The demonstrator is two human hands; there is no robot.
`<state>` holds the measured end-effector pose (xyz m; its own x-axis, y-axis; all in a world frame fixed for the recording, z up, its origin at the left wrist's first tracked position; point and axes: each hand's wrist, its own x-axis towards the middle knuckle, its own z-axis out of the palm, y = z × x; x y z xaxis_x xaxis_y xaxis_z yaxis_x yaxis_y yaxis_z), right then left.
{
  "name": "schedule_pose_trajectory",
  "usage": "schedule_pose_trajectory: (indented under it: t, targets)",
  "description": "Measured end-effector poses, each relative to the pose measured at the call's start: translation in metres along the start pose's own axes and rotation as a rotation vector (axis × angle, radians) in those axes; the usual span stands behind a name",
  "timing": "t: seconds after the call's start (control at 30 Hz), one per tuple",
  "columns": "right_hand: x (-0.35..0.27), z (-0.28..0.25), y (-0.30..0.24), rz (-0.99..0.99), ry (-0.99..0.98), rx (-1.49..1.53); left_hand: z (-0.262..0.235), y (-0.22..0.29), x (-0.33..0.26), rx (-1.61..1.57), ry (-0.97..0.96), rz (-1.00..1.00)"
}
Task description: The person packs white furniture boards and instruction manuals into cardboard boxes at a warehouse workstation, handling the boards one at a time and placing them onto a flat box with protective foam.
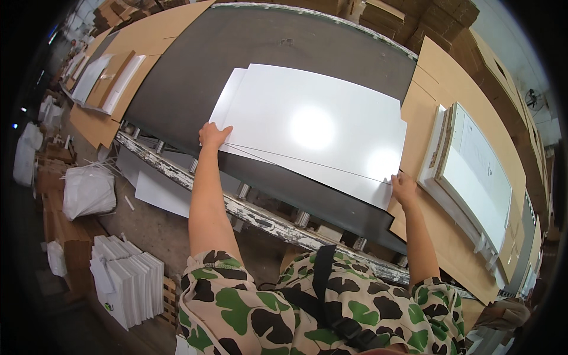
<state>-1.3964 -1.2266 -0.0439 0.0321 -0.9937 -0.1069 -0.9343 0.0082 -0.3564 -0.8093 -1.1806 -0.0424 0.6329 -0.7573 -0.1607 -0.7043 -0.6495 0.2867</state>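
Note:
A stack of large glossy white sheets (313, 127) lies on a dark grey conveyor belt (195, 77). My left hand (212, 135) grips the stack's near left corner. My right hand (403, 187) pinches the near right corner, beside a brown cardboard board (441, 236). The top sheet's near edge is lifted slightly above the one below, showing as a thin line across the front.
A pile of white panels (473, 171) rests on cardboard to the right. Brown cardboard and white sheets (109, 80) lie at the far left of the belt. Below the roller frame (260, 216), the floor holds stacked white boards (127, 284) and plastic bags (89, 192).

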Motion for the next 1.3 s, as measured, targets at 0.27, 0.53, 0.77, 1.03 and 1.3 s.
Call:
schedule_pose_trajectory:
  t: [0.27,0.53,0.77,1.03,1.3]
  targets:
    - [0.013,0.005,-0.030,0.299,0.050,0.471,-0.009,0.005,0.031,-0.078,-0.072,0.039]
    - [0.003,-0.002,-0.081,0.353,-0.262,0.533,-0.030,-0.052,0.044,-0.202,-0.071,-0.045]
    - [0.021,0.000,-0.066,0.405,-0.268,0.559,-0.036,-0.068,0.034,-0.295,-0.335,-0.076]
    - [0.027,-0.029,-0.067,0.477,-0.253,0.785,-0.056,-0.057,0.001,-0.568,-0.274,-0.187]
    - [0.034,-0.027,-0.036,0.352,-0.319,1.025,-0.060,-0.051,-0.021,-0.871,-0.414,-0.123]
